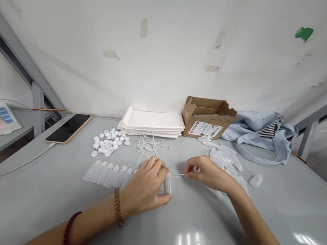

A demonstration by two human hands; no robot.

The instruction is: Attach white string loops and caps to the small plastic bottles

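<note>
My left hand (146, 183) is curled over the right end of a row of small translucent bottles (106, 174), its thumb and fingers round a clear bottle (168, 184). Between the fingertips of my right hand (202, 170) is the end of a thin white cord (178, 175), which runs left to the bottle's top. Behind my left hand lies a tangle of white looped cords (149, 146). Small white caps (108, 143) form a pile at the left. More translucent bottles (226, 157) lie loosely behind and beneath my right forearm.
A phone (68, 128) with a cable lies at the left. Stacked white envelopes (153, 121) and an open cardboard box (207, 121) stand by the wall, with a light blue cloth bag (256, 133) at the right. A translucent piece (256, 180) lies right of my right forearm.
</note>
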